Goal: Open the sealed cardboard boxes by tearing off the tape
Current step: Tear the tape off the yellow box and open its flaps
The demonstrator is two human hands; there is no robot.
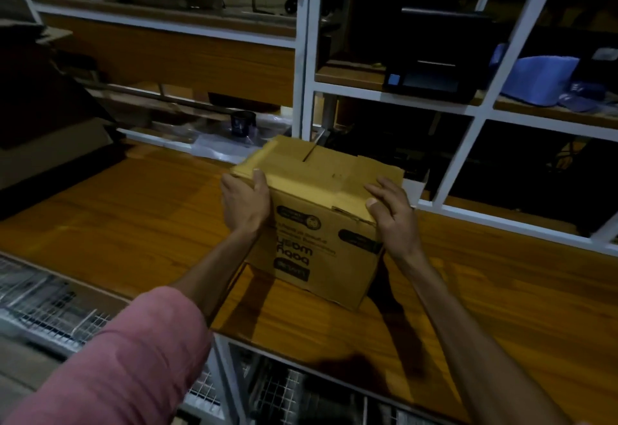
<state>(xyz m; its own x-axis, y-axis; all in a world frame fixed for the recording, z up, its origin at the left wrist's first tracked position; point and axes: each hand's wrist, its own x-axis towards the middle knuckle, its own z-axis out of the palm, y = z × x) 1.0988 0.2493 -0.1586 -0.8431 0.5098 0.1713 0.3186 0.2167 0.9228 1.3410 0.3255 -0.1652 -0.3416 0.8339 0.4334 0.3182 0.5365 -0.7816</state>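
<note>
One cardboard box (317,224) is sitting near the desk's (133,224) far edge. The left hand (244,203) is gripping its left top corner; the right hand (391,214), fingers loosely curled, is clasping its right corner.

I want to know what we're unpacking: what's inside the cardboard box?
Its contents are hidden: the top flaps of the cardboard box lie closed, showing only a narrow slit. The left hand and right hand hold its sides.
</note>
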